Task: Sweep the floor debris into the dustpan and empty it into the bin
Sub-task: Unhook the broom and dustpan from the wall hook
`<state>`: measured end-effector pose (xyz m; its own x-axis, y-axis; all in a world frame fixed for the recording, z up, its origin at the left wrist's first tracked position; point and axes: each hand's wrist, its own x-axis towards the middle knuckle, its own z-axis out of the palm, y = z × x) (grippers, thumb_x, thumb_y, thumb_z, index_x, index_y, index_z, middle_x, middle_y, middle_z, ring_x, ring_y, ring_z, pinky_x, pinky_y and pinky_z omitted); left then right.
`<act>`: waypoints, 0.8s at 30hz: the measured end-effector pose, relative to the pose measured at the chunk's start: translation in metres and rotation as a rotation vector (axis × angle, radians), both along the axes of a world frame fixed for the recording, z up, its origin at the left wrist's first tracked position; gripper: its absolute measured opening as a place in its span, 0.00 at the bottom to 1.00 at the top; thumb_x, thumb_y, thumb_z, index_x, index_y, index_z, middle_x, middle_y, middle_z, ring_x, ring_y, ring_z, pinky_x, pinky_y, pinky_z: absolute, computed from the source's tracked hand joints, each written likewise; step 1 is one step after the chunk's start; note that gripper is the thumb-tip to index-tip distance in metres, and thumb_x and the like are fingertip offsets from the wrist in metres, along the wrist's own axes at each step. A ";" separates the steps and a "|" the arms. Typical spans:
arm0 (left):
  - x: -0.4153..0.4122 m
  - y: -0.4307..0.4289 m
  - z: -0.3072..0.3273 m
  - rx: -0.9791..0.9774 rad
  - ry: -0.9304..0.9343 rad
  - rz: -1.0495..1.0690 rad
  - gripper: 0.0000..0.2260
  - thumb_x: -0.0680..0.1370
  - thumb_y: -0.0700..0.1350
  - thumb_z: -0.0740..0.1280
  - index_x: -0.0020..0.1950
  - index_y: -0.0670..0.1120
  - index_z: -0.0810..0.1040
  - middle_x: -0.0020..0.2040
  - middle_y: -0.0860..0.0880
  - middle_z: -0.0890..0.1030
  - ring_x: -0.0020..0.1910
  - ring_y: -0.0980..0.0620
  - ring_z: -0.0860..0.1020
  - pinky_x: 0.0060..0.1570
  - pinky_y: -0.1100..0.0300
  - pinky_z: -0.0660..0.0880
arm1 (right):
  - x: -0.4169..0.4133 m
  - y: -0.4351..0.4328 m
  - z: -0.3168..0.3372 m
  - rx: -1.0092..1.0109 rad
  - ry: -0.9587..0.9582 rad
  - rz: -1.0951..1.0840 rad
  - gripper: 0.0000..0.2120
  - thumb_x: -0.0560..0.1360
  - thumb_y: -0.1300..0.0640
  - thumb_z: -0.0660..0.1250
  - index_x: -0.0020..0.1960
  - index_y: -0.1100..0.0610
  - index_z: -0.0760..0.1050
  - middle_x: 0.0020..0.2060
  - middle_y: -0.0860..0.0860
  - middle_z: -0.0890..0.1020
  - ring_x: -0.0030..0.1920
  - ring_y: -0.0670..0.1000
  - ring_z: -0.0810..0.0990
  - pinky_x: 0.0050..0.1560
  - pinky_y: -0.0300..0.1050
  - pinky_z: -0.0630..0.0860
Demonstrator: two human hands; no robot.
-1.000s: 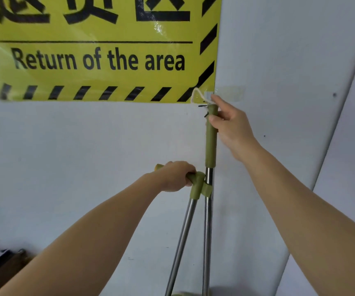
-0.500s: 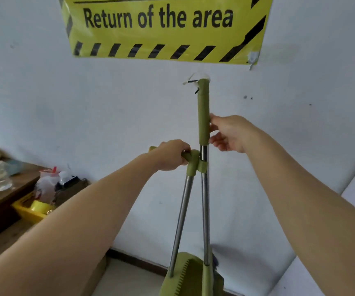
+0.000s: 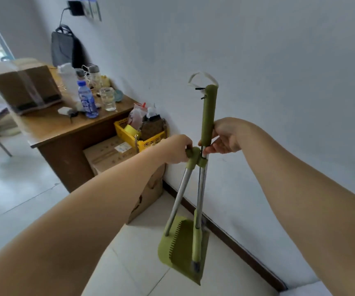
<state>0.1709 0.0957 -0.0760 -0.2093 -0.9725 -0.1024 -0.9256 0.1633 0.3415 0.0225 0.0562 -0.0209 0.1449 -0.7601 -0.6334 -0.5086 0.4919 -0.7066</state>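
A green broom and dustpan set hangs in front of me, clipped together near the top. My left hand [image 3: 177, 149] is shut on the dustpan handle [image 3: 191, 153], whose metal pole runs down to the green dustpan [image 3: 176, 246] just above the floor. My right hand [image 3: 223, 137] grips the lower end of the broom handle [image 3: 208, 116], a green sleeve with a white hanging loop [image 3: 202, 79] on top. The broom's head [image 3: 195, 265] sits inside the dustpan. No debris or bin is in view.
A white wall [image 3: 279, 82] with a dark skirting board stands close on the right. At the left are a wooden desk [image 3: 65, 129] with bottles and a box, a yellow crate [image 3: 142, 139] on cardboard boxes, and a bag hanging on the wall. The floor is pale tile.
The broom set has come away from the wall under the yellow sign and now hangs lower. My right hand slid down the broom handle. My view swung down and left.
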 end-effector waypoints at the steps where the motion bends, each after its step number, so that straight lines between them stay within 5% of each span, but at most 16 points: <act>1: 0.016 0.008 -0.004 0.022 0.001 0.019 0.08 0.75 0.41 0.69 0.53 0.43 0.79 0.47 0.47 0.78 0.50 0.46 0.77 0.53 0.51 0.77 | 0.017 0.003 -0.005 0.014 0.010 0.045 0.16 0.79 0.58 0.57 0.57 0.67 0.78 0.31 0.62 0.83 0.21 0.50 0.79 0.20 0.32 0.73; 5: 0.079 0.039 -0.020 0.083 0.013 0.120 0.09 0.74 0.40 0.71 0.53 0.42 0.79 0.46 0.47 0.77 0.47 0.48 0.76 0.46 0.57 0.73 | 0.087 0.018 -0.023 0.085 0.016 0.197 0.13 0.79 0.60 0.57 0.45 0.66 0.78 0.25 0.60 0.82 0.19 0.49 0.78 0.19 0.31 0.72; 10: 0.162 0.083 -0.040 0.171 0.096 0.305 0.09 0.71 0.40 0.74 0.50 0.44 0.81 0.46 0.48 0.79 0.47 0.49 0.77 0.45 0.58 0.73 | 0.180 0.040 -0.046 0.135 0.023 0.326 0.13 0.80 0.58 0.56 0.55 0.64 0.77 0.25 0.59 0.81 0.20 0.50 0.80 0.17 0.33 0.73; 17: 0.268 0.159 -0.065 0.211 0.225 0.553 0.08 0.71 0.39 0.74 0.48 0.42 0.79 0.40 0.50 0.77 0.42 0.52 0.75 0.37 0.64 0.71 | 0.308 0.085 -0.069 0.251 0.065 0.521 0.17 0.81 0.52 0.58 0.42 0.63 0.78 0.22 0.58 0.80 0.18 0.47 0.77 0.17 0.32 0.72; 21: 0.327 0.199 -0.072 0.213 0.304 0.727 0.09 0.70 0.39 0.75 0.47 0.43 0.78 0.41 0.47 0.79 0.37 0.51 0.77 0.39 0.58 0.80 | 0.380 0.112 -0.075 0.333 0.046 0.593 0.19 0.81 0.49 0.60 0.43 0.62 0.77 0.23 0.57 0.79 0.17 0.46 0.75 0.17 0.32 0.72; 24: 0.364 0.224 -0.077 0.201 0.333 0.851 0.10 0.70 0.38 0.75 0.49 0.42 0.78 0.43 0.44 0.81 0.37 0.49 0.79 0.44 0.54 0.82 | 0.426 0.128 -0.085 0.393 0.018 0.628 0.19 0.80 0.48 0.61 0.44 0.63 0.78 0.33 0.57 0.80 0.22 0.47 0.77 0.21 0.33 0.76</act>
<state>0.5346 0.3195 -0.1535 0.5167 -0.7824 -0.3478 -0.5558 -0.6154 0.5588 0.4485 0.1837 -0.1059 0.4646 -0.2543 -0.8482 -0.7874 0.3195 -0.5271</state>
